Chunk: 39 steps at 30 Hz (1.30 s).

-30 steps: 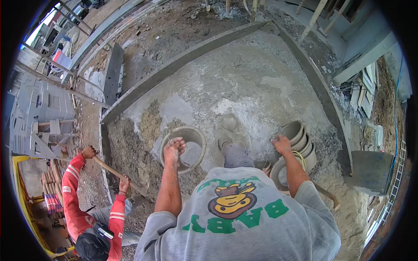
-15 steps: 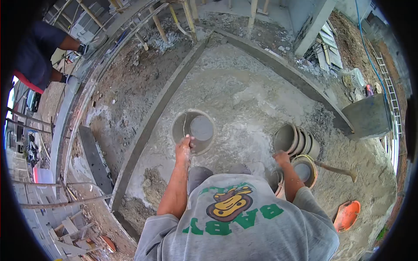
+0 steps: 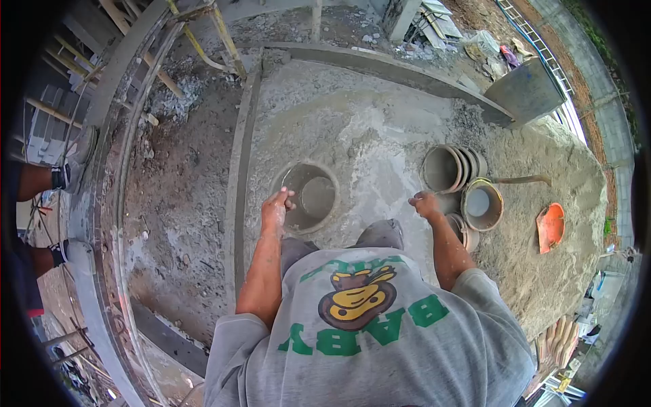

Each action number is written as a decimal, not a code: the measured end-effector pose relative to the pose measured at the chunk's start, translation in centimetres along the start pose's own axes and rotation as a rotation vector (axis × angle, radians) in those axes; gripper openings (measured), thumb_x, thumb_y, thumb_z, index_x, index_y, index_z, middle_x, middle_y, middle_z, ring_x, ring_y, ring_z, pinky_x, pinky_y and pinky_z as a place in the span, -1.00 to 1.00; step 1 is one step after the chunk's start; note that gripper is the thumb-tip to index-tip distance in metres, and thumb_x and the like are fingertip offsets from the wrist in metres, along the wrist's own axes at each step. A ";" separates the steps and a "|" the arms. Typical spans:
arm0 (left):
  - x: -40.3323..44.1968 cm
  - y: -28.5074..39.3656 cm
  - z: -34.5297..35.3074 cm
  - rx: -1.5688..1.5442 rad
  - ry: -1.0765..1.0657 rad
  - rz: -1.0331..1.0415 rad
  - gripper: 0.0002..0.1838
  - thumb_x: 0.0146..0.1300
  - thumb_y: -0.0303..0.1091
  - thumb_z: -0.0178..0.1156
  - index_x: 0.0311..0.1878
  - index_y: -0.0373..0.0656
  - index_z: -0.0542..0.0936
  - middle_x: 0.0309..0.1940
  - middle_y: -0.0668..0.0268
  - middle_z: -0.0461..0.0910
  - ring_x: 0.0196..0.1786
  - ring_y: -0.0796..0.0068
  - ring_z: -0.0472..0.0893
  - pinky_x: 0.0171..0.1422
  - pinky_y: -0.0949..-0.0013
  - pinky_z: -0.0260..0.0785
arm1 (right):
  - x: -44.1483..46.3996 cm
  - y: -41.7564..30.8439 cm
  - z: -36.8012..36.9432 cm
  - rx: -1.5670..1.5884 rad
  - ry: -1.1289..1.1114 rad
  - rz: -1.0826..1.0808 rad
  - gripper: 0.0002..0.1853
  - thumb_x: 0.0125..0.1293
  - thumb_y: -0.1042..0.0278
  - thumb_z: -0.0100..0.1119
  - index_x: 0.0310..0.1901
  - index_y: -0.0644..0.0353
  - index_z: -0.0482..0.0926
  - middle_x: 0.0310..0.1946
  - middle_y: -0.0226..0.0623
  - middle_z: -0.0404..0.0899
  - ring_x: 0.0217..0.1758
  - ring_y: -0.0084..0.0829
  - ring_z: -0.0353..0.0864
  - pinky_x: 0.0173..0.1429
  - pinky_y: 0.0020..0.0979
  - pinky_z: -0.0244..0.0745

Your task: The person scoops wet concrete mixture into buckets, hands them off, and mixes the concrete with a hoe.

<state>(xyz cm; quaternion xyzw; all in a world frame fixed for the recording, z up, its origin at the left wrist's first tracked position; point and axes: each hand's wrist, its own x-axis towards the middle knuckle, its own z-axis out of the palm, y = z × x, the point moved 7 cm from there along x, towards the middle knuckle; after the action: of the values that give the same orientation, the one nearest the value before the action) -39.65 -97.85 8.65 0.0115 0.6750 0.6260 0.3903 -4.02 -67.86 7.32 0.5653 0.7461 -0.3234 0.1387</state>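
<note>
A grey mortar-caked bucket [image 3: 327, 216] stands on the wet cement floor in front of me, its mouth facing up. My left hand [image 3: 277, 205] is at its near left rim, fingers closed round the thin wire handle; the grip is partly hidden by the fingers. Right of it, my right hand [image 3: 425, 205] hangs with curled fingers, and nothing shows in it. Close by on its right are a stack of nested buckets [image 3: 442, 168] lying on its side and an upright bucket [image 3: 483, 205] with pale grey liquid inside. Other buckets [image 3: 468, 234] are partly behind my right forearm.
A wooden tool handle [image 3: 522, 180] sticks out behind the upright bucket. An orange broken container [image 3: 550, 228] lies on the sand pile [image 3: 573, 183]. Low concrete edging [image 3: 245, 149] bounds the floor. Another person's shoe [image 3: 81, 261] rests on a beam at left.
My view has turned, shifting the surroundings. My right hand is now left of the bucket stack instead of against it. My left hand stays at the bucket, whose bottom looks darker.
</note>
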 end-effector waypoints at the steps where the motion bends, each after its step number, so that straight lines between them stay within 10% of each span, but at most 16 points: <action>1: -0.6 1.0 -2.9 0.043 0.037 -0.042 -0.65 0.29 -0.08 0.15 -0.23 -0.21 0.66 -0.62 0.50 0.38 -0.52 0.58 0.47 -0.25 0.47 0.40 | 1.0 -2.1 0.8 0.034 -0.019 -0.011 -0.51 0.06 0.03 0.20 -0.04 0.19 0.60 -0.05 0.06 0.58 0.11 -0.06 0.51 0.21 -0.22 0.37; 9: 4.5 4.5 -12.5 0.347 -0.107 -0.181 -0.67 0.31 -0.07 0.14 -0.17 -0.15 0.67 -0.64 0.55 0.28 -0.59 0.66 0.31 -0.44 0.51 0.32 | -8.7 -0.8 3.7 0.455 0.333 0.040 -0.46 0.08 0.05 0.22 0.03 0.26 0.53 -0.15 0.03 0.62 -0.05 -0.16 0.61 0.06 -0.28 0.45; 14: 9.6 2.1 -7.9 0.441 -0.161 -0.174 -0.66 0.31 -0.10 0.12 -0.19 -0.20 0.68 -0.64 0.52 0.30 -0.56 0.64 0.35 -0.43 0.50 0.33 | -25.0 12.0 14.0 0.271 0.406 0.544 -0.61 0.14 0.11 0.13 -0.11 0.21 0.62 -0.20 -0.03 0.63 -0.08 -0.02 0.59 0.07 -0.20 0.44; 22: 9.8 0.3 -0.3 0.700 -0.271 -0.065 -0.63 0.30 -0.06 0.14 -0.27 -0.24 0.65 -0.53 0.43 0.47 -0.44 0.59 0.44 -0.22 0.43 0.33 | -30.8 19.1 29.1 -0.011 0.042 0.476 -0.66 0.12 0.07 0.12 -0.25 0.16 0.67 -0.26 -0.03 0.63 -0.09 -0.09 0.59 0.06 -0.16 0.42; 24: 8.9 -0.2 2.2 0.659 -0.330 -0.109 -0.60 0.29 -0.03 0.14 -0.26 -0.23 0.65 -0.51 0.38 0.50 -0.38 0.56 0.45 -0.21 0.43 0.29 | -28.6 17.5 25.1 0.465 0.092 0.805 -0.50 0.09 -0.07 0.14 -0.12 0.22 0.61 -0.08 0.01 0.59 0.02 -0.04 0.56 0.11 -0.18 0.44; 31: -1.5 -6.7 19.6 0.728 -0.612 -0.268 -0.51 0.34 0.05 0.05 -0.13 -0.28 0.62 -0.64 0.42 0.43 -0.59 0.58 0.42 -0.34 0.47 0.30 | -8.0 9.0 20.6 0.914 -0.009 0.387 -0.07 -0.02 -0.14 0.35 0.29 0.27 0.22 0.14 0.04 0.43 0.06 -0.15 0.53 0.06 -0.23 0.47; 39: -5.1 -16.7 29.8 0.788 -0.659 -0.474 -0.50 0.37 0.07 0.00 -0.10 -0.23 0.60 -0.73 0.49 0.26 -0.68 0.68 0.29 -0.60 0.49 0.20 | -3.9 12.7 29.2 1.968 -0.244 0.722 -0.46 0.17 0.32 0.18 0.15 0.41 0.35 0.02 -0.05 0.51 0.07 -0.22 0.52 0.17 -0.25 0.41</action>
<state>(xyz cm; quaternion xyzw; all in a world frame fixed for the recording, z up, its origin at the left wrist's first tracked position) -12.07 -79.11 -0.31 0.1990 0.6842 0.1854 0.6767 4.45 -87.54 -16.55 0.5810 -0.0768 -0.7801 -0.2189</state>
